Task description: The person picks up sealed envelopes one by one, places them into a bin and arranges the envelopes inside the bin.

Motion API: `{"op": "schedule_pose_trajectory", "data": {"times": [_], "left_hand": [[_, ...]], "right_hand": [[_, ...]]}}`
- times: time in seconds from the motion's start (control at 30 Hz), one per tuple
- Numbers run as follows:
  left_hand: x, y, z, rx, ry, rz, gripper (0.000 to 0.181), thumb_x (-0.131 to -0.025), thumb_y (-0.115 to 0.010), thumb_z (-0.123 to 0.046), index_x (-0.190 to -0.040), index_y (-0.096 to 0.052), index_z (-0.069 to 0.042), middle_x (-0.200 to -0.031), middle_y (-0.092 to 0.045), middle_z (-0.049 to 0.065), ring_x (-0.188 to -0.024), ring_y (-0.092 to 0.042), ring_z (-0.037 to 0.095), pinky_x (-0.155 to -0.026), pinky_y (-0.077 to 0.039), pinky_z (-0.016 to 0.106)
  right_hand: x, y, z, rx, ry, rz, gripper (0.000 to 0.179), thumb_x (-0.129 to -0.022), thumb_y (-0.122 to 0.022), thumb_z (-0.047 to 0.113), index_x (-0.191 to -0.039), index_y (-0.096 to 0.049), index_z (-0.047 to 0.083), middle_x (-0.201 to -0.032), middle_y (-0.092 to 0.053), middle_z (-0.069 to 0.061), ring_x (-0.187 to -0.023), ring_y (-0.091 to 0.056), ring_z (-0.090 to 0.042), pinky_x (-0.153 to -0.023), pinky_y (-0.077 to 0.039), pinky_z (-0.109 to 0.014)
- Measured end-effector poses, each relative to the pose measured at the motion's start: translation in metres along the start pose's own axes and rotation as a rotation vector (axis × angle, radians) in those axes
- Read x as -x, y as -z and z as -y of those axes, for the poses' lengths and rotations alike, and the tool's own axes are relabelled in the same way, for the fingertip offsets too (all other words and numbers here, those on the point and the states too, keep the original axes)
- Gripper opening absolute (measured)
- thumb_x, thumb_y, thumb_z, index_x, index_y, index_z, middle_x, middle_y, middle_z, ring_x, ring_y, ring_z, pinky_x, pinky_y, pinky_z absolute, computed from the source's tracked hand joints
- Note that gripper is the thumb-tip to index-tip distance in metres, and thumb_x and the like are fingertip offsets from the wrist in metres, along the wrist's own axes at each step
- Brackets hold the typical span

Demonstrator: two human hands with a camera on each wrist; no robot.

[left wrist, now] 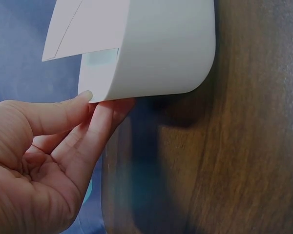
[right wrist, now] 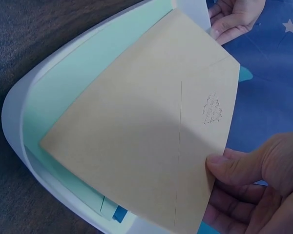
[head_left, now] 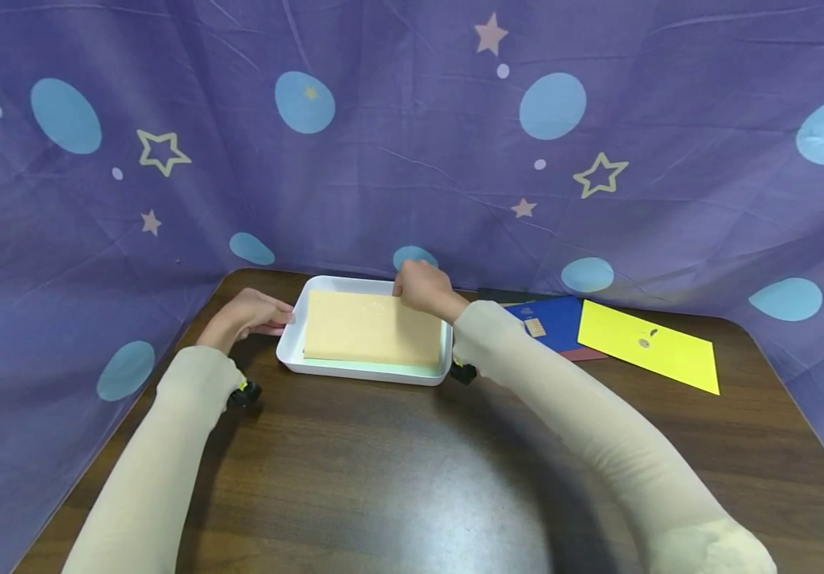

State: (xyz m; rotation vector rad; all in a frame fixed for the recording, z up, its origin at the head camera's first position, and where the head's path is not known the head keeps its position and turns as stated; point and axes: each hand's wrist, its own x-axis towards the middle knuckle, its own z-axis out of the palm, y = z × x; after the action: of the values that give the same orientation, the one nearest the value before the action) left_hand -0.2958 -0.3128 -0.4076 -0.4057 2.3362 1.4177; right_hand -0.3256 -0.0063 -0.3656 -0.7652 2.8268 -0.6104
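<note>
A white plastic tray (head_left: 365,372) sits toward the back of the table. My left hand (head_left: 257,309) pinches its left rim, thumb on top and fingers underneath, as the left wrist view shows at the tray wall (left wrist: 166,53). Inside the tray, a tan envelope (head_left: 372,327) lies over a mint-green envelope (right wrist: 102,58). My right hand (head_left: 422,285) grips the tan envelope's far edge near the right; in the right wrist view the thumb lies on its face, by a small printed tree-like design. A bit of blue (right wrist: 120,213) peeks out beneath the green one.
Right of the tray lie a blue envelope (head_left: 559,315) with a gold patch, a reddish one (head_left: 587,354) partly under it, and a bright yellow envelope (head_left: 652,351). A dark flat item (head_left: 505,296) shows behind them. A purple curtain (head_left: 398,183) hangs along the table's back edge.
</note>
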Motion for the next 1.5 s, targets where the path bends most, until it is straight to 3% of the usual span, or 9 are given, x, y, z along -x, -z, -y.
{"op": "schedule_pose_trajectory", "data": {"times": [0.27,0.37,0.5,0.77,0.9,1.07,1.13,1.37,1.5], "left_hand": [[-0.001,0.001,0.001,-0.001,0.000,0.007,0.050,-0.096,-0.067,-0.002,-0.139,-0.051,0.016,-0.077,-0.069,-0.007,-0.070,-0.067,0.002,-0.071,-0.063,0.018],[-0.002,0.000,0.002,-0.015,0.004,-0.003,0.048,-0.096,-0.067,-0.002,-0.139,-0.052,0.015,-0.077,-0.069,-0.007,-0.070,-0.067,0.002,-0.072,-0.063,0.018],[-0.002,-0.001,0.001,-0.026,0.006,-0.010,0.047,-0.096,-0.067,-0.003,-0.138,-0.053,0.014,-0.077,-0.068,-0.007,-0.070,-0.067,0.002,-0.073,-0.063,0.019],[0.002,-0.001,0.000,-0.019,-0.003,-0.012,0.047,-0.096,-0.067,-0.002,-0.138,-0.053,0.015,-0.078,-0.070,-0.006,-0.070,-0.068,0.002,-0.072,-0.064,0.019],[0.000,-0.002,0.001,-0.012,-0.002,-0.016,0.047,-0.095,-0.068,-0.002,-0.137,-0.053,0.015,-0.077,-0.070,-0.007,-0.069,-0.068,0.002,-0.073,-0.063,0.019],[-0.002,-0.001,0.002,0.009,-0.003,-0.005,0.049,-0.095,-0.068,-0.002,-0.138,-0.052,0.016,-0.077,-0.070,-0.006,-0.069,-0.068,0.002,-0.071,-0.064,0.019],[-0.001,-0.001,0.002,0.012,-0.001,-0.001,0.049,-0.095,-0.068,-0.002,-0.139,-0.052,0.016,-0.077,-0.070,-0.006,-0.069,-0.067,0.002,-0.071,-0.064,0.019],[-0.002,-0.001,0.002,0.008,0.004,-0.006,0.049,-0.096,-0.067,-0.001,-0.138,-0.052,0.016,-0.075,-0.069,-0.007,-0.068,-0.067,0.002,-0.070,-0.063,0.019],[-0.002,-0.001,0.003,0.006,0.011,-0.018,0.047,-0.096,-0.067,-0.001,-0.137,-0.053,0.015,-0.073,-0.068,-0.008,-0.067,-0.066,0.002,-0.069,-0.063,0.018]], "right_hand": [[-0.007,-0.001,-0.004,0.010,0.001,0.046,0.047,-0.079,-0.046,-0.016,-0.055,-0.023,0.017,-0.062,-0.013,0.002,-0.060,-0.008,-0.012,-0.059,-0.009,-0.025],[-0.011,-0.004,-0.005,0.016,-0.025,0.048,0.047,-0.081,-0.050,-0.015,-0.052,-0.029,0.018,-0.060,-0.018,0.003,-0.060,-0.011,-0.012,-0.057,-0.011,-0.025],[-0.016,-0.009,-0.009,0.026,-0.056,0.056,0.045,-0.078,-0.048,-0.015,-0.052,-0.033,0.018,-0.060,-0.020,0.003,-0.060,-0.013,-0.012,-0.055,-0.012,-0.024],[-0.022,-0.018,-0.012,0.040,-0.067,0.074,0.045,-0.074,-0.047,-0.015,-0.051,-0.025,0.018,-0.060,-0.014,0.002,-0.058,-0.009,-0.012,-0.053,-0.009,-0.024],[-0.025,-0.020,-0.013,0.048,-0.103,0.088,0.044,-0.079,-0.051,-0.014,-0.053,-0.036,0.017,-0.060,-0.026,0.002,-0.060,-0.020,-0.013,-0.050,-0.014,-0.023],[-0.028,-0.023,-0.015,0.072,-0.135,0.091,0.032,-0.087,-0.057,-0.008,-0.067,-0.062,0.015,-0.070,-0.052,0.003,-0.066,-0.037,-0.013,-0.048,-0.029,-0.023],[-0.028,-0.025,-0.015,0.076,-0.138,0.084,0.031,-0.087,-0.057,-0.008,-0.067,-0.064,0.015,-0.071,-0.054,0.004,-0.066,-0.038,-0.013,-0.048,-0.032,-0.023],[-0.027,-0.030,-0.018,0.077,-0.122,0.078,0.043,-0.082,-0.051,-0.012,-0.052,-0.040,0.018,-0.057,-0.031,0.003,-0.058,-0.025,-0.012,-0.045,-0.023,-0.022],[-0.024,-0.033,-0.019,0.073,-0.112,0.083,0.041,-0.080,-0.049,-0.013,-0.053,-0.041,0.017,-0.058,-0.034,0.003,-0.058,-0.027,-0.012,-0.045,-0.025,-0.021]]}}
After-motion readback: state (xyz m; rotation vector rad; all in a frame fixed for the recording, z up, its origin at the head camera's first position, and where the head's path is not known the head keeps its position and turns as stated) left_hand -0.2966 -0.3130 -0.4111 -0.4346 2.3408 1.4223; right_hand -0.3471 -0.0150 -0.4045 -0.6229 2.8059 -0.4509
